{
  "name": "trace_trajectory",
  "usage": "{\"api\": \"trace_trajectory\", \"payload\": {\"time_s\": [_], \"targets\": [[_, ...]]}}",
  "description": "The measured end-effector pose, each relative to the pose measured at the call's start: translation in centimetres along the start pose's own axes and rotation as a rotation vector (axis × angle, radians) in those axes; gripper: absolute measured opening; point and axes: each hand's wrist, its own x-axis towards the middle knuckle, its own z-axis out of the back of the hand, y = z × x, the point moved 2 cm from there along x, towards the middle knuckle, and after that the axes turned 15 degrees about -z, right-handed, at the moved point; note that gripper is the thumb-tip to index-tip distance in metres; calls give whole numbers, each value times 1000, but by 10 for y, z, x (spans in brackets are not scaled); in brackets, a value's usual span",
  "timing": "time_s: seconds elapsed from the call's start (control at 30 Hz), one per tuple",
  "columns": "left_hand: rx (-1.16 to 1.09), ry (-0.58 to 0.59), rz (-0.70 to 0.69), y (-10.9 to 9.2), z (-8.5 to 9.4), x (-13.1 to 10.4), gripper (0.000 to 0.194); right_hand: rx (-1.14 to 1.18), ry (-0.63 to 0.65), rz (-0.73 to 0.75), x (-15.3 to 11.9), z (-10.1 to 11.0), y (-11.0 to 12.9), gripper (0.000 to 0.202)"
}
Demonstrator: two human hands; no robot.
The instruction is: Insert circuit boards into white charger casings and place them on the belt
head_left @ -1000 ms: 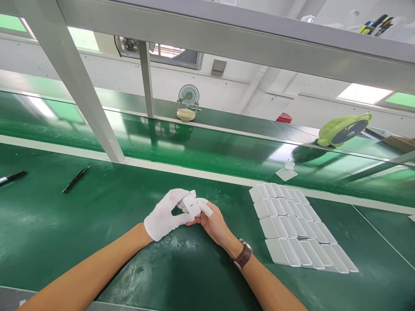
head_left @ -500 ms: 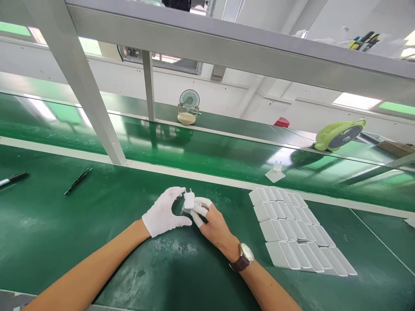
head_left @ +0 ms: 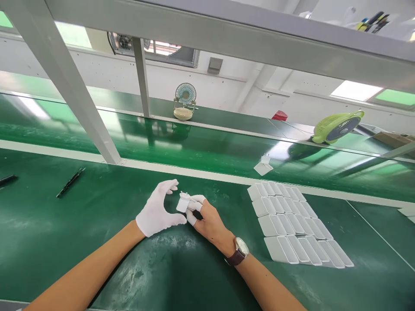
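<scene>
A small white plug adapter (head_left: 183,202) with two metal pins is pinched in the fingertips of my right hand (head_left: 207,218), which wears white finger covers and has a watch at the wrist. Just left of the adapter, my left hand (head_left: 158,209) in a white glove is open, its thumb and fingers spread in a C shape around a gap. Its thumb tip lies close below the adapter; whether they touch I cannot tell. Both hands are above the green work surface (head_left: 175,276).
Rows of white rectangular pieces (head_left: 292,220) lie at the right. Beyond the pale strip, another white plug piece (head_left: 263,166) sits on the green belt. Tweezers (head_left: 70,183) and a dark pen (head_left: 8,179) are at the left. A slanted metal post (head_left: 81,90) and two fans stand further back.
The adapter has turned in my right fingers, its pins now pointing more to the upper left. My left fingers have moved off it and spread wider. The camera view has shifted slightly.
</scene>
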Motion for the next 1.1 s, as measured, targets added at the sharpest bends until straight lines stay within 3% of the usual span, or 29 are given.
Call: {"api": "trace_trajectory", "payload": {"time_s": [0.07, 0.13, 0.27, 0.33, 0.6, 1.1], "targets": [[15, 29, -20, 0, -2, -1, 105, 245, -7, -162, -1, 0, -1, 12], [23, 58, -62, -1, -6, -3, 105, 468, 16, -305, -2, 1, 1, 21], [15, 79, -198, -8, -14, -6, 77, 892, 223, -574, -6, -4, 9, 38], [9, 82, -255, -11, -16, -6, 71, 987, 289, -636, -7, -6, 12, 40], [-19, 59, -328, -10, -14, -3, 61, 951, 338, -638, -8, -12, 14, 32], [-22, 170, -212, -7, -13, -7, 67, 823, 363, -636, -9, -15, 9, 36]]}}
